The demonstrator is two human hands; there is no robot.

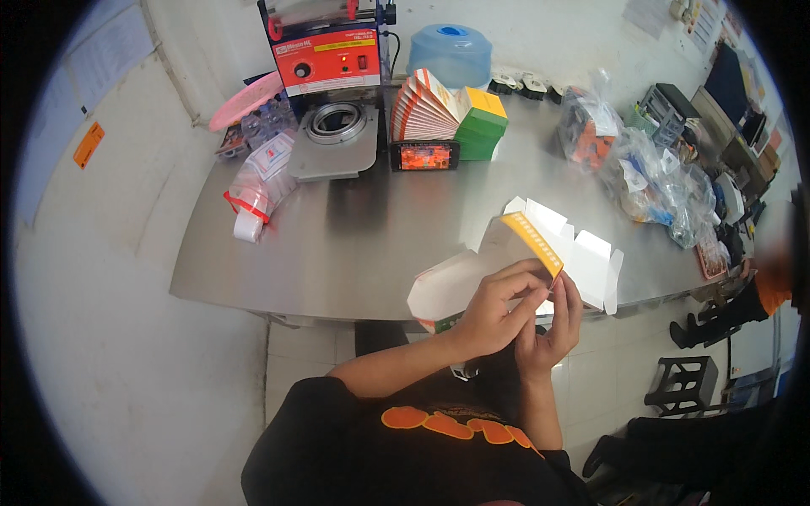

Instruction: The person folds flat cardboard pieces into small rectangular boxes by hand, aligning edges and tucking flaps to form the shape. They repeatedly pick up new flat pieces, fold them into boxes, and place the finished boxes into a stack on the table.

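A partly folded cardboard food box (pixel 451 285), white inside with a yellow printed side panel, lies at the table's front edge, its flaps spread out to the right. My left hand (pixel 496 314) pinches the near right corner of the yellow panel with bent fingers. Against the same corner, my right hand (pixel 550 331) presses its thumb and fingertips together. Both hands meet there, and the fingers cover the exact fold between them. Part of a green and red outer face shows at the box's lower left.
On the steel table (pixel 371 253) stand a red cup-sealing machine (pixel 329 63), a phone (pixel 425 156) and stacked flat boxes (pixel 481 122). Behind is a blue plastic dome (pixel 450 55). Plastic bags (pixel 645 181) crowd the right side. A black stool (pixel 683 381) and other people's legs (pixel 675 447) are at right.
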